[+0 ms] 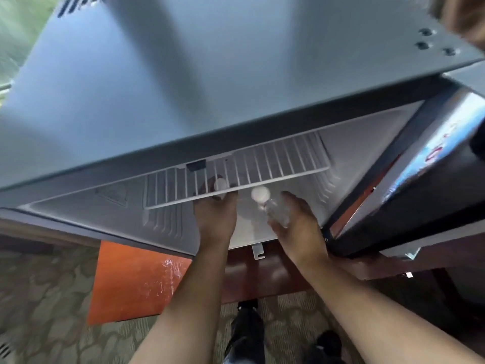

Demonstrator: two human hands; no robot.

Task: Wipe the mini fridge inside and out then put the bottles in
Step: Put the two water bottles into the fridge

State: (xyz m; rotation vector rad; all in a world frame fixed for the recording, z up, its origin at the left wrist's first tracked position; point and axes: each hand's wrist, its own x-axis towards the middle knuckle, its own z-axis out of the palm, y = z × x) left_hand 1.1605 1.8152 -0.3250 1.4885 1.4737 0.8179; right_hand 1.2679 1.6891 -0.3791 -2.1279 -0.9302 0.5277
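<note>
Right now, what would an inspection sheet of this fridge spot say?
Surface: top of grey metal mini fridge; white wire shelf inside.
Job's things: clear plastic white-capped bottle; second white-capped bottle under the shelf's front edge.
Clutter: nothing seen.
Hands: left hand grips the second bottle; right hand holds the clear one.
Cables: nothing seen.
Surroundings: open fridge door at right; orange panel and patterned carpet below.

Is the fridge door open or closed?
Open. The door swings out at the right, and the fridge's white inside shows, with its wire shelf.
</note>
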